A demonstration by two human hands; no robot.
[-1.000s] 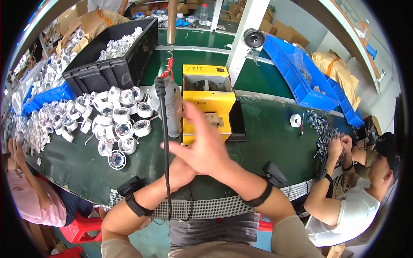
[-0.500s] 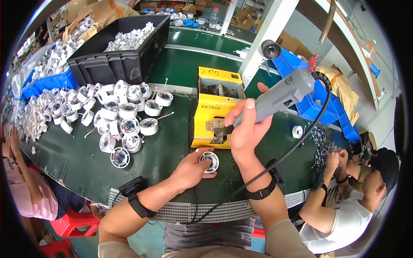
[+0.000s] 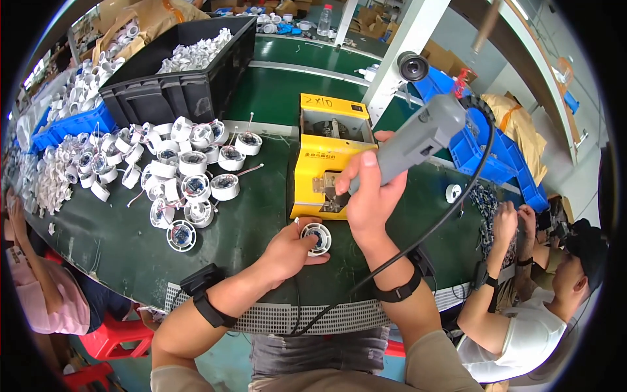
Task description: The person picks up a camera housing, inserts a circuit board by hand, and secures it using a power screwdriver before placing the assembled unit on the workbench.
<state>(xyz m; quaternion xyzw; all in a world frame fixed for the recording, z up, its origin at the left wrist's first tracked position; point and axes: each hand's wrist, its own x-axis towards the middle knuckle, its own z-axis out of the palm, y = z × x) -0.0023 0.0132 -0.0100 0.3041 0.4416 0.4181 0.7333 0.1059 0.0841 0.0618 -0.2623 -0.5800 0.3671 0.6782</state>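
Close to the table's front edge, my left hand [image 3: 285, 253] is closed round a white round housing [image 3: 324, 249], which has a dark circuit board inside. My thumb lies over the housing's open face. My right hand [image 3: 371, 199] grips a grey corded electric screwdriver [image 3: 418, 138], tilted with its cord end up and to the right. Its tip is hidden behind my fingers, in front of the yellow screw feeder box [image 3: 312, 171]. A black cable [image 3: 436, 228] runs from the screwdriver down across my right forearm.
Several white housings with boards [image 3: 193, 162] are heaped at left. Behind them stand a black crate [image 3: 163, 98] and a blue bin [image 3: 75, 130] of white parts. A co-worker [image 3: 522, 326] handles wires [image 3: 484, 212] at right, near blue trays [image 3: 486, 163]; another person sits at left.
My right hand and the screwdriver have shifted slightly down and to the left. My left hand keeps its hold on the housing. At right, the co-worker's hands have risen and moved apart.
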